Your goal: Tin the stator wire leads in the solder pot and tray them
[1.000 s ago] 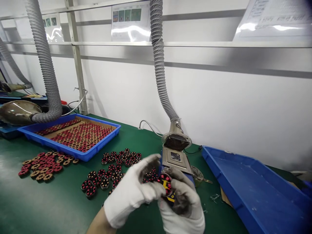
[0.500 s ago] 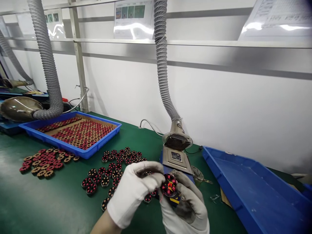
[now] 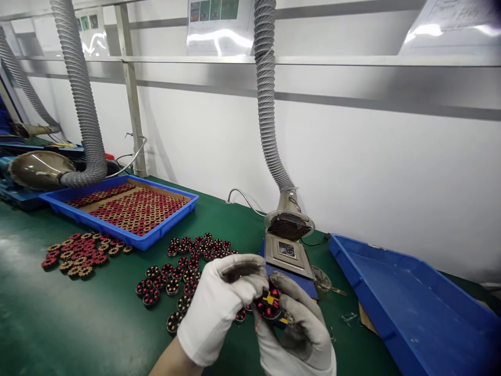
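Observation:
My gloved right hand (image 3: 303, 329) is closed around a round motor stator (image 3: 269, 302) with red wire coils and a dark rim. Yellow shows through its open middle. At the stator's left edge, my gloved left hand (image 3: 223, 305) has its fingertips pinched together, touching the rim. A thin reddish wire (image 3: 257, 325) hangs below those fingers. Both gloves are white, with dark stains on the fingers. Several similar stators (image 3: 172, 286) with red or copper coils lie on the green table left of my hands, some partly hidden by my left hand.
Behind my hands stands a metal solder pot (image 3: 288, 255) under a fume hood (image 3: 289, 222) on a grey hose. A blue tray (image 3: 410, 308) is at right. Farther left are a blue tray (image 3: 143, 241) of ring-shaped coil parts and a loose pile of them (image 3: 80, 256).
The stator has tilted and turned slightly in my fingers, and yellow now shows through its middle. Both hands stay close together on it. The view has shifted slightly.

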A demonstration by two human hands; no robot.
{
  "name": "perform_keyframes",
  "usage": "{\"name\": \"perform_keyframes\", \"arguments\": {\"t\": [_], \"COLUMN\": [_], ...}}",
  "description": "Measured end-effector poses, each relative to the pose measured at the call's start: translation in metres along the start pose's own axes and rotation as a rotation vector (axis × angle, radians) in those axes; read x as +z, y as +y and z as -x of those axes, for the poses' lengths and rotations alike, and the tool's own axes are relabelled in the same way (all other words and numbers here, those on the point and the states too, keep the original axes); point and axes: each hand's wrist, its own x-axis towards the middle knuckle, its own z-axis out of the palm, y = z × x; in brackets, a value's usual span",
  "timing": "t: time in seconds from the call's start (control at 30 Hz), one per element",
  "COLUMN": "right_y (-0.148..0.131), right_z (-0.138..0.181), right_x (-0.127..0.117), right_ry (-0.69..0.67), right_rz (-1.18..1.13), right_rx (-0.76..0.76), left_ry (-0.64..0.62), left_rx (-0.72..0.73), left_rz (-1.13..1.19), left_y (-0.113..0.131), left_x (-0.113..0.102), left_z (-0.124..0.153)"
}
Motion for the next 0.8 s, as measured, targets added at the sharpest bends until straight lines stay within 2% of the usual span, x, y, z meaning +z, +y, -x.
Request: {"name": "perform_keyframes", "arguments": {"t": [0.07, 0.13, 0.23, 0.3, 0.33, 0.4, 0.5, 0.57, 0.63, 0.7, 0.77, 0.8], "right_y": [0.000, -0.002, -0.004, -0.005, -0.005, -0.004, -0.002, -0.002, -0.003, -0.003, -0.001, 0.002], "right_z": [0.001, 0.000, -0.002, -0.003, -0.003, -0.005, -0.005, -0.003, -0.001, -0.001, -0.007, -0.013], "right_x": [0.000, 0.001, 0.003, 0.003, 0.003, 0.003, 0.002, 0.001, 0.000, -0.003, -0.010, -0.016], "right_ry": [-0.027, -0.027, -0.006, 0.004, 0.005, 0.002, -0.018, -0.019, -0.028, -0.035, -0.019, -0.031], "right_rz": [-0.014, -0.035, -0.047, -0.055, -0.060, -0.072, -0.072, -0.060, -0.050, -0.055, -0.071, -0.081], "right_rx": [0.017, 0.033, 0.056, 0.074, 0.078, 0.075, 0.069, 0.083, 0.097, 0.130, 0.218, 0.293], "left_ry": [0.012, 0.043, 0.194, 0.294, 0.305, 0.241, 0.075, 0.019, 0.056, 0.173, 0.242, 0.204], "left_rx": [-0.007, 0.061, 0.237, 0.301, 0.307, 0.277, 0.138, 0.071, 0.117, 0.208, 0.271, 0.277], "left_rz": [0.020, 0.087, 0.196, 0.217, 0.205, 0.135, -0.034, -0.088, -0.060, -0.061, -0.236, -0.410], "left_y": [-0.001, -0.002, -0.005, -0.006, -0.005, -0.002, 0.003, 0.004, 0.002, -0.001, -0.006, -0.009], "left_x": [-0.001, -0.005, -0.014, -0.019, -0.020, -0.019, -0.012, -0.006, -0.005, -0.014, -0.032, -0.044], "left_z": [-0.002, -0.006, -0.011, -0.013, -0.012, -0.010, -0.005, -0.004, -0.002, 0.003, 0.014, 0.021]}}
